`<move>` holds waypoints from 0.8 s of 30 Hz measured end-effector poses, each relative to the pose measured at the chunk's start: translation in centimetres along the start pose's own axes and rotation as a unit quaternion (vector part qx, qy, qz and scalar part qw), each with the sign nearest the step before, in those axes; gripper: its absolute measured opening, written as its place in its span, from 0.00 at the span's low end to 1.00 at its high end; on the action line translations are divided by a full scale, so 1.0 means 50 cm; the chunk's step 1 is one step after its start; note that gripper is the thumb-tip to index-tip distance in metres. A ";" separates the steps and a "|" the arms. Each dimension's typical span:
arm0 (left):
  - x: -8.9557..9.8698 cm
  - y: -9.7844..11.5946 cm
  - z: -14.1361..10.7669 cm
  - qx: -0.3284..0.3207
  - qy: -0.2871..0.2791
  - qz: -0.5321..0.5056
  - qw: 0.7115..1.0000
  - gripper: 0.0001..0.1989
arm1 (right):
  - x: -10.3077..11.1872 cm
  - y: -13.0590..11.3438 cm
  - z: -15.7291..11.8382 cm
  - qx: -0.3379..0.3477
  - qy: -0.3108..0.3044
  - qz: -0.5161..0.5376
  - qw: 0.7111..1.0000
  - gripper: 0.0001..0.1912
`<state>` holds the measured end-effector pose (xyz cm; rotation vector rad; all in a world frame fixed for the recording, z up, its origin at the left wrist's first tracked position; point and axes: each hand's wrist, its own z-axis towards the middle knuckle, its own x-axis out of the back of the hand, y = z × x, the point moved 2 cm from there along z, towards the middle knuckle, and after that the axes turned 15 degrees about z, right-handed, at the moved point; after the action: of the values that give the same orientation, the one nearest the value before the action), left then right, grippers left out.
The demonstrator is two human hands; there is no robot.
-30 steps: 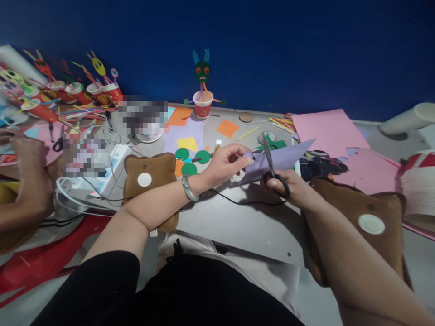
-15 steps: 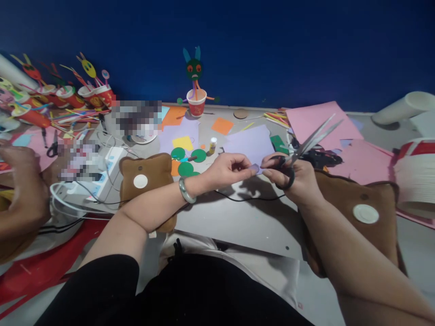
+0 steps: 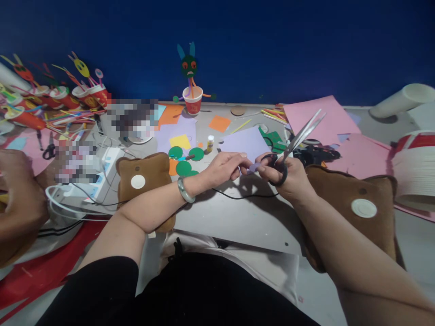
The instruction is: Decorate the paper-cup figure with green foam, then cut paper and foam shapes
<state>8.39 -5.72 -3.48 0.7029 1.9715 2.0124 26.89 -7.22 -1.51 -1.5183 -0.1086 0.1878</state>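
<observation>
My right hand (image 3: 294, 179) has its fingers in the black handles of a pair of scissors (image 3: 303, 137), whose blades point up and away from me, slightly apart. Its thumb and fingertip also touch a small piece of purple paper (image 3: 254, 167). On the other side, my left hand (image 3: 226, 170) is closed at the left edge of this piece; its fingertips partly hide the contact. A larger purple sheet (image 3: 246, 144) lies behind both hands. Left of it stand a glue bottle (image 3: 210, 144) and several green paper circles (image 3: 184, 168).
A paper cup figure (image 3: 193, 100) stands by the blue wall. Brown cushions (image 3: 152, 170) lie under both forearms. At right are pink sheets (image 3: 328, 120) and a stack of paper cups (image 3: 414, 172). A power strip (image 3: 110, 165), cables and another person's arm (image 3: 23, 194) are at left.
My left fingers have shifted and curled at the purple piece, which turned flatter. My right hand and the scissors moved slightly left. The view has shifted a little.
</observation>
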 end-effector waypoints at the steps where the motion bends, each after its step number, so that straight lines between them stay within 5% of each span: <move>1: -0.001 -0.001 0.001 0.010 0.001 -0.008 1.000 0.30 | -0.001 0.000 0.000 -0.001 0.006 -0.001 1.000 0.24; 15: 0.011 0.026 -0.006 -0.018 0.050 -0.055 0.997 0.26 | 0.005 0.002 -0.004 0.015 0.010 -0.035 0.999 0.24; 24: 0.019 0.034 -0.006 -0.002 0.099 -0.141 0.985 0.28 | 0.009 0.052 -0.002 -0.024 -0.109 -0.135 0.985 0.37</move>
<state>7.70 -5.61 -1.65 0.2101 2.0382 1.9746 27.23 -7.10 -4.12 -1.5107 -0.4934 0.1342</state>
